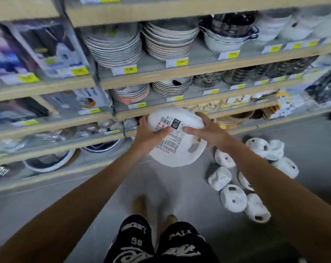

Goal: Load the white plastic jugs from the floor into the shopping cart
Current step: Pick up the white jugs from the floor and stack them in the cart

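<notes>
Holding one white jug (179, 158) up and to the left of the floor pile (233, 198), the person is gripping it with both hands. The left hand (150, 133) is curling fingers and thumb round its labelled side, and the right hand (208, 130) is clasping the opposite edge. The shopping cart is not showing anywhere near the pile. A firm two-handed grip is looking wise for the turn, since smooth plastic is likely slipping easily, as is stepping wide of the pile while carrying.
</notes>
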### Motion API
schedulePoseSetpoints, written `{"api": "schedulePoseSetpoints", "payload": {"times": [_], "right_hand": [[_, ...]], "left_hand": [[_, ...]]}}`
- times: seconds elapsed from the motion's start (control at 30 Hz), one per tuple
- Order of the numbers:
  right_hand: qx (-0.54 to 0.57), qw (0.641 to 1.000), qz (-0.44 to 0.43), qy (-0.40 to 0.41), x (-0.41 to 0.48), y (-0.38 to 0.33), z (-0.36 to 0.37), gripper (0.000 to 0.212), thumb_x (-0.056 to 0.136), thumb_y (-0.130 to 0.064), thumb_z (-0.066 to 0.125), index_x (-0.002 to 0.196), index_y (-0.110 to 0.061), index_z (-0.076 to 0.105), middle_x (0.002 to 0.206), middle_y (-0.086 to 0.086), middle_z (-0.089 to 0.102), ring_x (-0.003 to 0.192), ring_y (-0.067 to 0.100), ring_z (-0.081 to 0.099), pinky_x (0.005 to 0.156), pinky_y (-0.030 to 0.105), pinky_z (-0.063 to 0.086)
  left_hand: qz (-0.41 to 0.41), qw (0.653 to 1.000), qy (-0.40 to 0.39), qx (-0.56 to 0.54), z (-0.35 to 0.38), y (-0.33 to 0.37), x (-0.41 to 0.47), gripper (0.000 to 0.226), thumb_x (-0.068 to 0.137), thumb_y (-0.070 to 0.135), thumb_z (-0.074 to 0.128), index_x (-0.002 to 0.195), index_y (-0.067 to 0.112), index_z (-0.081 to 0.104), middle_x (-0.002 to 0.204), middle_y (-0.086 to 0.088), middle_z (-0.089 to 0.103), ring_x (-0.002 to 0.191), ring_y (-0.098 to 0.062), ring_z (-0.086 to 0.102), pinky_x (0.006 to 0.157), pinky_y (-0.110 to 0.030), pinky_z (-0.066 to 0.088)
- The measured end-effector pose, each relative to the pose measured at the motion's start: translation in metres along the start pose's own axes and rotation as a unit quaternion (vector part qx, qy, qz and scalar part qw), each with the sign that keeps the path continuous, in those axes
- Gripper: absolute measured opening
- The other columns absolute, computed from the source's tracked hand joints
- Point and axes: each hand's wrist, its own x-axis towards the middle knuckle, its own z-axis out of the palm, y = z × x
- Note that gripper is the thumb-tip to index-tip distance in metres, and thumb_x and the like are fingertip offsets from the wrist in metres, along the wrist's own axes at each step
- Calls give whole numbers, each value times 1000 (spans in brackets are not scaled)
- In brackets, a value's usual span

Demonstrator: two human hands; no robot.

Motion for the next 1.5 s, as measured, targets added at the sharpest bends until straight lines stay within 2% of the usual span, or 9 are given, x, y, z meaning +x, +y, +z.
{"api": "schedulePoseSetpoints", "payload": {"times": [0.13, 0.23, 0.3, 0.4, 0.5, 0.73, 1.17, 1.27, 1.5], "right_hand": [[-36, 997, -66, -30, -2, -52, 63, 83, 65, -51, 83, 135, -34, 43, 119, 0, 60, 86, 13, 58, 65, 25, 46], [-30, 992, -115, -44, -9, -95, 118, 92, 56, -54, 85, 135, -35, 43, 122, -4, 58, 104, 17, 61, 81, 35, 54], [-41, 986, -149, -57, -19, -125, 160, 84, 66, -43, 85, 138, -32, 43, 123, -5, 56, 107, 15, 60, 84, 30, 53], [-65, 974, -200, -89, -34, -164, 229, 83, 69, -41, 83, 140, -29, 42, 124, -9, 52, 110, 12, 56, 78, 17, 47], [-94, 961, -230, -118, -54, -202, 303, 83, 71, -43, 81, 142, -32, 39, 128, -10, 50, 112, 11, 55, 84, 23, 45], [-161, 929, -289, -165, -90, -275, 465, 91, 65, -59, 77, 143, -40, 33, 135, -10, 46, 118, 14, 51, 101, 35, 45], [-210, 858, -367, -291, -122, -379, 727, 100, 59, -62, 78, 144, -35, 34, 134, -13, 45, 121, 15, 50, 96, 35, 47], [-223, 838, -377, -325, -121, -395, 799, 93, 67, -53, 79, 146, -32, 33, 143, -5, 42, 123, 19, 49, 100, 40, 46], [-228, 792, -383, -417, -128, -440, 992, 92, 67, -53, 80, 144, -32, 34, 136, -11, 42, 121, 13, 48, 103, 38, 43]], "left_hand": [[12, 998, 58, -15, -82, 1, -29, 88, 55, 51, 84, 122, 18, 36, 115, 1, 56, 109, -18, 58, 86, -43, 55], [35, 993, 104, -39, -148, -3, -51, 34, 80, 27, 76, 92, 23, 44, 79, 18, 68, 77, 8, 64, 66, -18, 55], [54, 989, 124, -57, -193, -8, -70, 28, 87, 15, 68, 88, 28, 43, 77, 14, 65, 62, 13, 61, 54, -10, 49], [46, 984, 145, -92, -268, -26, -101, 52, 83, 29, 71, 117, 24, 32, 115, -4, 57, 88, -4, 62, 60, -15, 50], [49, 975, 187, -111, -346, -47, -133, 64, 82, 33, 72, 127, 22, 28, 125, -8, 51, 103, -18, 59, 70, -23, 50], [80, 947, 275, -143, -499, -93, -202, 72, 79, 39, 75, 132, 19, 30, 113, 0, 53, 102, -17, 57, 78, -28, 50], [69, 878, 433, -194, -707, -181, -283, 56, 82, 35, 73, 121, 25, 33, 106, 7, 55, 96, -11, 61, 83, -34, 52], [53, 864, 458, -204, -760, -211, -298, 70, 73, 48, 77, 125, 23, 36, 118, 0, 56, 104, -16, 62, 87, -38, 54], [-25, 815, 544, -196, -902, -277, -333, 43, 89, 36, 63, 119, 30, 33, 102, 11, 55, 84, -1, 58, 59, -14, 46]]}}
